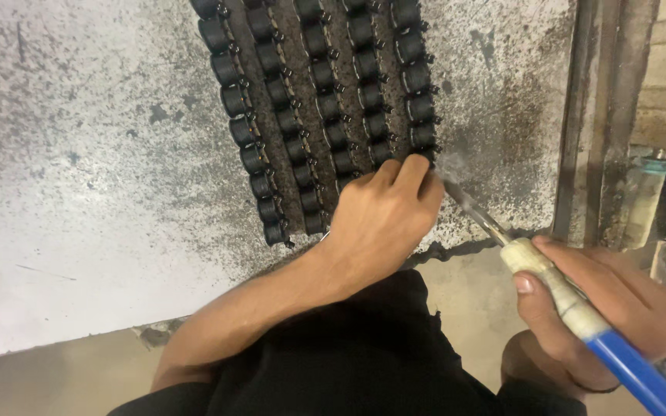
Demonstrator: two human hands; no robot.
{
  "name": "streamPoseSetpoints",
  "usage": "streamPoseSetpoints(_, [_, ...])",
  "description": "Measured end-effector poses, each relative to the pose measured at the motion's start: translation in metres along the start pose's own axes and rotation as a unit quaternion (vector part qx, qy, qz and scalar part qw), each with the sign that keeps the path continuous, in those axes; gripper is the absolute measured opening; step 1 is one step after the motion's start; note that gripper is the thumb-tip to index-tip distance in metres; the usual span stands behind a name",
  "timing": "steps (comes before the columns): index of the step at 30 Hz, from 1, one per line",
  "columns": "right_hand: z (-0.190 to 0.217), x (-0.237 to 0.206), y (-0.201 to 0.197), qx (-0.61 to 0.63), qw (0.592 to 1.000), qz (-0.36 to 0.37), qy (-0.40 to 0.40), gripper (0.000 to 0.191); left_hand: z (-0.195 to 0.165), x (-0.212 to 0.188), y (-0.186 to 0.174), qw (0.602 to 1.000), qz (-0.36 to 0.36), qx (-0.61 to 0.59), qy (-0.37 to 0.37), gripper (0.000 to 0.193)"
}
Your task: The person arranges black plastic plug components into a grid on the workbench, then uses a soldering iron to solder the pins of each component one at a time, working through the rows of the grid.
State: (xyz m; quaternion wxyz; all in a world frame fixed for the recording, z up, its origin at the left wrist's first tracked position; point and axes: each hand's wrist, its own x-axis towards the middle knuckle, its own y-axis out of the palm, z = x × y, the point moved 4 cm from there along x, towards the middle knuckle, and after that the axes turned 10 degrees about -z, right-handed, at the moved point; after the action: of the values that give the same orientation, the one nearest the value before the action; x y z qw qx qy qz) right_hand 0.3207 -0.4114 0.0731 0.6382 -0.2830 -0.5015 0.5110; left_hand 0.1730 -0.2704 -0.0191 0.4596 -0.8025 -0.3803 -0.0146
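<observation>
Head view: left hand (383,219) pinches a spool (423,159) at its fingertips; right hand (603,308) grips the tool (549,277), tip beside it. Spool appears small, light, rigid; hold by flanges.

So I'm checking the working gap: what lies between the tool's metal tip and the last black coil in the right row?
Nothing: in the head view the tool's metal tip nearly meets the last black coil, pinched by the left hand. The right hand holds the tool.
</observation>
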Motion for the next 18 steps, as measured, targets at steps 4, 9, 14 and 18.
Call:
streamPoseSetpoints(4, [-0.012,-0.008,0.000,0.048,0.966,-0.015,0.253,0.033,0.008,0.002,-0.005,1.000,-0.021,-0.008,-0.012,0.019])
streamPoseSetpoints(9, [-0.014,-0.009,0.001,0.048,0.968,-0.009,0.244,0.036,0.006,-0.004,0.009,1.000,-0.005,-0.003,0.001,0.016])
streamPoseSetpoints(14, [-0.002,0.005,0.000,0.009,1.000,-0.018,0.011,0.022,0.002,0.005,0.013,0.999,-0.008,-0.031,-0.001,0.020])
streamPoseSetpoints(18, [-0.017,-0.011,-0.001,0.077,0.961,-0.054,0.261,0.031,0.001,0.016,-0.027,0.997,-0.018,-0.057,-0.043,0.022])
